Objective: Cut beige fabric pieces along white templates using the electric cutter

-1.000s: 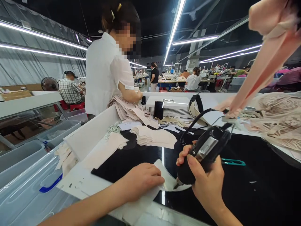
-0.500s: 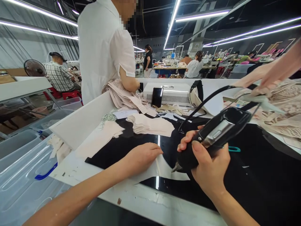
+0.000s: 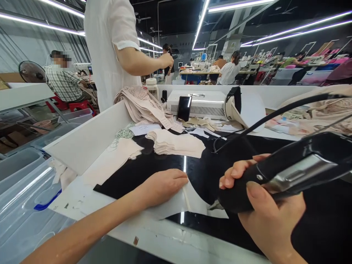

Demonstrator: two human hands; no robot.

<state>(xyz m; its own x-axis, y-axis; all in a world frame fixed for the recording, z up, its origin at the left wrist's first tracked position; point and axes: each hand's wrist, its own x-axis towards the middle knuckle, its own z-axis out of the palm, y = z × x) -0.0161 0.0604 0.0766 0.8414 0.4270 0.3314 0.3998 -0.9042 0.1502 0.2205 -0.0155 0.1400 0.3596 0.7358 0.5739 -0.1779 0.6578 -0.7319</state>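
A white, curved-edge piece of thin material lies on the black work surface near the table's front. My left hand rests on its left part, fingers closed together at its upper edge, where a narrow pale strip runs down. My right hand wraps around a black corded power tool with a silver plate along its side. The tool's pointed metal tip is at the right part of the white piece. Whether the tip touches it, I cannot tell. My left fingertips are partly hidden.
A stack of cream fabric pieces lies behind my left hand, with more cream pieces to its left. A phone leans against a white vented box. The tool's black cord arcs across the right. A co-worker stands behind the low partition.
My right hand and the power tool have come closer to me and rightward. Another person's hand at upper right has left the view. The co-worker in white now has a forearm raised.
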